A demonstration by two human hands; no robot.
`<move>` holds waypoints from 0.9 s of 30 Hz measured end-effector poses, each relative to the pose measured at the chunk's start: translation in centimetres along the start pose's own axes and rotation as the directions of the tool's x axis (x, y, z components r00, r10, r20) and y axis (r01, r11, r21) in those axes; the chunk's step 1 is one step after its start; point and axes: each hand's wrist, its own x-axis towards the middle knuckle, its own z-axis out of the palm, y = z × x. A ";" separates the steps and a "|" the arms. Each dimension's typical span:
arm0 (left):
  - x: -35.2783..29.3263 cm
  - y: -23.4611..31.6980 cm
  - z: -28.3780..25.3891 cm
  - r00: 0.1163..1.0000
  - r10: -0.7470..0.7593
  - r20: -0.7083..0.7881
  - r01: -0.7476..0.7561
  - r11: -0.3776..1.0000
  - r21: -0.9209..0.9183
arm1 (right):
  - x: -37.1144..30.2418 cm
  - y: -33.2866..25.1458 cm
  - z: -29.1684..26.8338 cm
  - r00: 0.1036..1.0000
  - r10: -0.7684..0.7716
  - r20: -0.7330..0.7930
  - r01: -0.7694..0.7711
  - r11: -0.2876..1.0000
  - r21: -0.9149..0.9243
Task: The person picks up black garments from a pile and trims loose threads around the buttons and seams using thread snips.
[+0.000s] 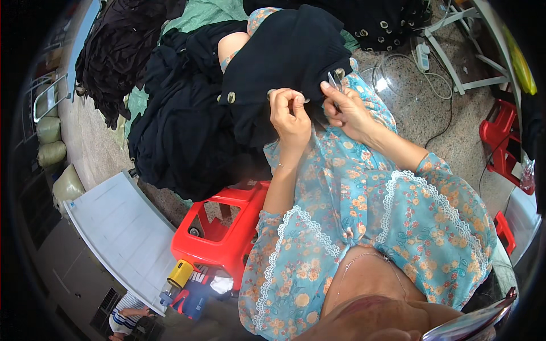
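A black garment [278,51] lies spread over my lap, with pale-centred buttons [231,97] along its near edge. My left hand [291,119] is closed in a pinch on that edge, beside a button that its fingers partly cover. In my right hand [351,112] is a pair of small metal thread snips [334,81], blades pointing up toward another button [340,73] at the garment's right end. My right fingers wrap around the handle, hiding most of it. Both hands are close together, a short gap between them.
Black garments [176,125] are heaped at my left, with a dark pile [125,51] beyond. More buttoned black cloth [381,25] lies at the far side. A red stool [210,244] stands at left, near a pale board [125,221]. Cables and a white-legged frame [443,57] are at right.
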 end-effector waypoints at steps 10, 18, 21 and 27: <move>-0.3 0.4 0.3 0.984 -0.176 -0.008 0.170 0.960 -0.223 | -2.1 -0.6 1.4 0.981 0.195 0.010 -0.191 0.967 -0.171; -0.7 0.3 0.5 0.989 -0.143 -0.039 0.134 0.977 -0.166 | -1.6 0.1 1.6 0.982 0.183 -0.041 -0.187 0.941 -0.281; -0.9 -0.1 0.6 0.996 -0.086 -0.039 0.082 0.990 -0.111 | -1.4 0.0 1.7 0.978 0.201 -0.050 -0.207 0.946 -0.250; -0.7 0.5 0.5 0.998 -0.008 -0.063 0.008 1.000 -0.003 | -1.2 0.3 1.4 0.993 0.110 -0.043 -0.117 0.965 -0.234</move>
